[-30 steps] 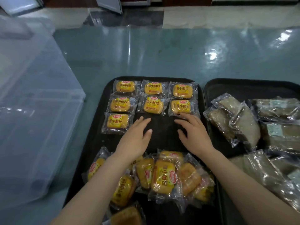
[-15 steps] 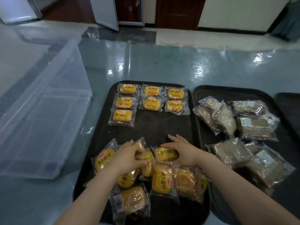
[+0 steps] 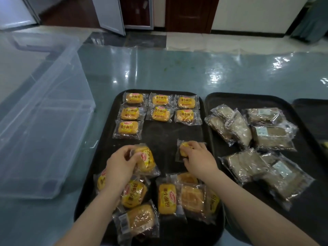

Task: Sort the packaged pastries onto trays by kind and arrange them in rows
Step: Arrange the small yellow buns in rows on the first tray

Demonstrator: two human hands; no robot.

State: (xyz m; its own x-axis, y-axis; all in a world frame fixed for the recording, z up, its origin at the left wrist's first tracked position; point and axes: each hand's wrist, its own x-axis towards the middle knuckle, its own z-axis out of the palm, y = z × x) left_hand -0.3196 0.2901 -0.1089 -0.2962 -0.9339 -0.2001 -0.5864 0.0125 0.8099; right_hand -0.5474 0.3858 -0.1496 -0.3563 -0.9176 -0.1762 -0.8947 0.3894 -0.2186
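Seven yellow-labelled bread packets in clear wrap (image 3: 160, 110) lie in rows at the upper part of the black plastic tray in the middle of the frame (image 3: 106, 139): three across the top, three in the second row, one at the left of the third. A second ago both my hands were flat on the bare stretch below those rows; half a second ago they had dropped onto the loose heap of yellow packets (image 3: 166, 196) at the lower edge. Now each has come up with one packet. My left hand (image 3: 120, 164) has fingers and thumb curled round a yellow packet tilted on its side (image 3: 146, 159), just above the heap. My right hand (image 3: 197, 157) pinches a second yellow packet (image 3: 183, 150) at centre right of the tray, below the last packet of the second row. Judgement: two slots of the third row are open, and these two packets should fill them.

Heap count is uncertain, roughly six or seven, since the packets overlap and my forearms cover some. One brownish one at the bottom (image 3: 140, 221) may be another kind; label unreadable.

Second black tray, right of frame (image 3: 248, 98): brown pastries in clear wrap (image 3: 252, 139), piled unsorted, no rows yet. A third dark tray edge (image 3: 312, 107) shows at far right. Clear plastic storage bin (image 3: 44, 130) sits at left, apparently holding nothing.
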